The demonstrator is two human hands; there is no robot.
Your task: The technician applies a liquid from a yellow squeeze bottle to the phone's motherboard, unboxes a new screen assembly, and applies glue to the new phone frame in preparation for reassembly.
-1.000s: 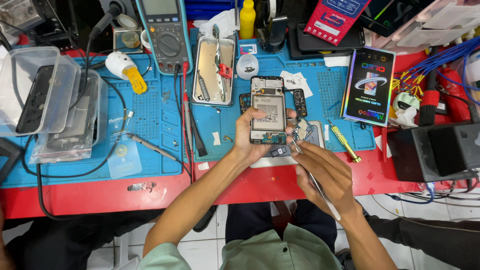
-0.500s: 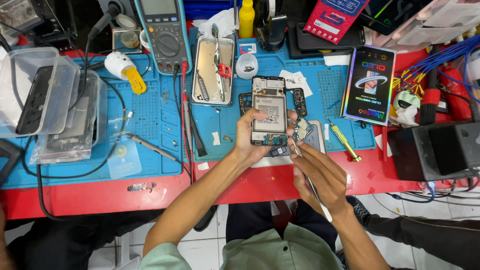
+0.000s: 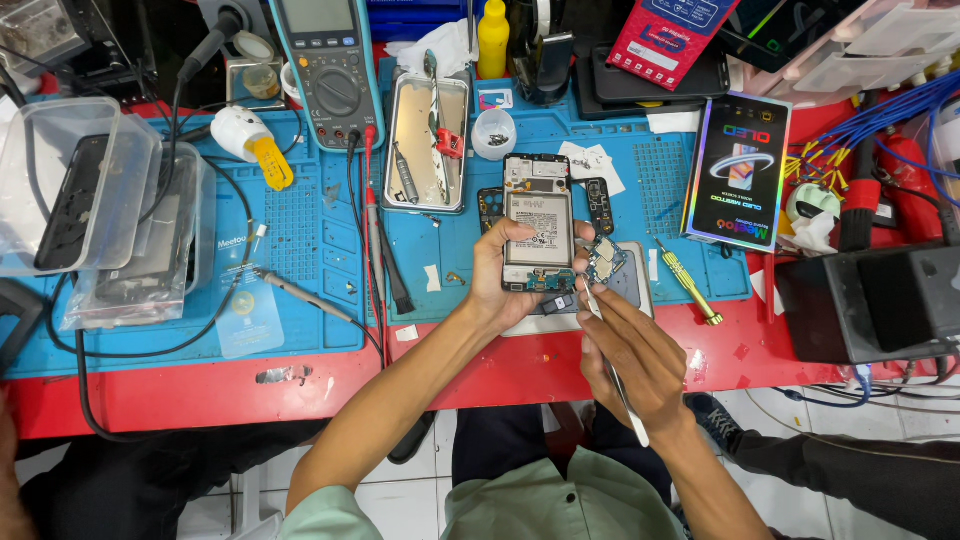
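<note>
My left hand (image 3: 498, 278) grips an opened smartphone (image 3: 538, 222) with its back cover off, held upright over the blue work mat (image 3: 300, 230). Its battery and inner boards are exposed. My right hand (image 3: 632, 352) holds metal tweezers (image 3: 612, 360), their tips at a small circuit board (image 3: 604, 260) next to the phone's lower right corner. A grey phone part (image 3: 630, 290) lies flat under my hands.
A metal tray (image 3: 428, 140) with tools, a multimeter (image 3: 328, 60), a yellow bottle (image 3: 492, 38) and a small cup of screws (image 3: 494, 132) stand behind. Clear plastic boxes (image 3: 90, 210) are left. A shiny product box (image 3: 738, 170), a yellow screwdriver (image 3: 690, 282) and a dark box (image 3: 880, 300) are right.
My right hand has moved up and left, bringing the tweezers' tips from below the phone to the small circuit board beside it. The left hand keeps the phone nearly still.
</note>
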